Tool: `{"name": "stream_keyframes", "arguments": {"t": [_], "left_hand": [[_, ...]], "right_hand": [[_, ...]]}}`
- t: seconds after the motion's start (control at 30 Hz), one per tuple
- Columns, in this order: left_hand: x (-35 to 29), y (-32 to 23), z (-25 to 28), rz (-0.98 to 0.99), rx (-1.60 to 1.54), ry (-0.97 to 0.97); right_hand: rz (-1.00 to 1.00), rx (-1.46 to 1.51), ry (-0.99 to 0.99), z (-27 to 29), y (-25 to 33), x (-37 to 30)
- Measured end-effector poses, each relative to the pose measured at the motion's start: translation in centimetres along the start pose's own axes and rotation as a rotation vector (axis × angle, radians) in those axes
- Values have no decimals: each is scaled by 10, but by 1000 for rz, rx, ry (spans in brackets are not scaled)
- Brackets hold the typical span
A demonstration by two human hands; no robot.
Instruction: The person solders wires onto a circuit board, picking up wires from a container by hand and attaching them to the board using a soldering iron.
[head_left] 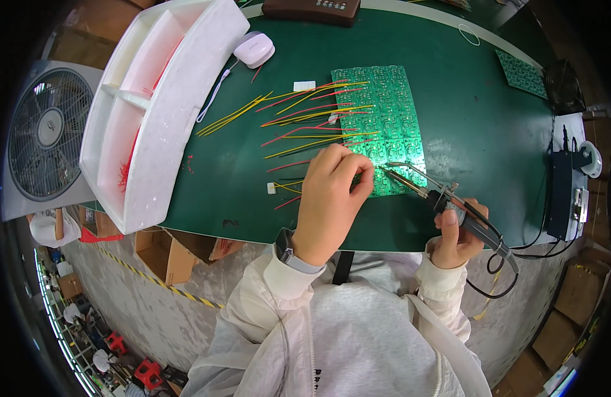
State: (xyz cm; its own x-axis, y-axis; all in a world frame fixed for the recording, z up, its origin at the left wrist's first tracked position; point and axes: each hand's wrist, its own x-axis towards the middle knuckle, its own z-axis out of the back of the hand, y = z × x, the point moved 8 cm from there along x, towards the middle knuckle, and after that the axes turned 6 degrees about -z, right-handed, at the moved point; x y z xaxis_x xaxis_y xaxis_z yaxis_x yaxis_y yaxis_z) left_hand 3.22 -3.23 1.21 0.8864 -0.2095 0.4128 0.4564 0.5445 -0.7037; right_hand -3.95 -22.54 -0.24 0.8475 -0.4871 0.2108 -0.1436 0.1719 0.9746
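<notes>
My right hand (459, 235) is closed round the grip of a soldering iron (481, 228) with a thin metal wire-feed tube. Its tip points left, at a green circuit board panel (395, 122) lying on the green table. Just left of the tip, my left hand (335, 195) hovers over the panel's lower edge, thumb and forefinger pinched together. Whatever they hold is too small or hidden to name. Several red, yellow and dark wires (305, 122) stretch leftward from the panel, some overlapping it. Apart from these, a few yellow wires (236, 114) lie farther left.
A white foam tray (186, 86) with compartments of red wires stands at the left, beside a fan (50, 126). A small white-pink device (254, 49) lies near it. Another circuit board (520, 73) is at the far right, above a dark soldering station (565, 192) with cables.
</notes>
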Motion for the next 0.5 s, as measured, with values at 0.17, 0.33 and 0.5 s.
{"name": "stream_keyframes", "arguments": {"t": [0.17, 0.33, 0.5], "left_hand": [[-1, -1, 1, -32, 3, -19], [0, -2, 1, -27, 5, -15], [-1, -2, 1, -28, 8, -9]], "right_hand": [[-39, -1, 13, -1, 2, -1], [-72, 29, 21, -1, -2, -2], [-61, 24, 34, -2, 1, -2]]}}
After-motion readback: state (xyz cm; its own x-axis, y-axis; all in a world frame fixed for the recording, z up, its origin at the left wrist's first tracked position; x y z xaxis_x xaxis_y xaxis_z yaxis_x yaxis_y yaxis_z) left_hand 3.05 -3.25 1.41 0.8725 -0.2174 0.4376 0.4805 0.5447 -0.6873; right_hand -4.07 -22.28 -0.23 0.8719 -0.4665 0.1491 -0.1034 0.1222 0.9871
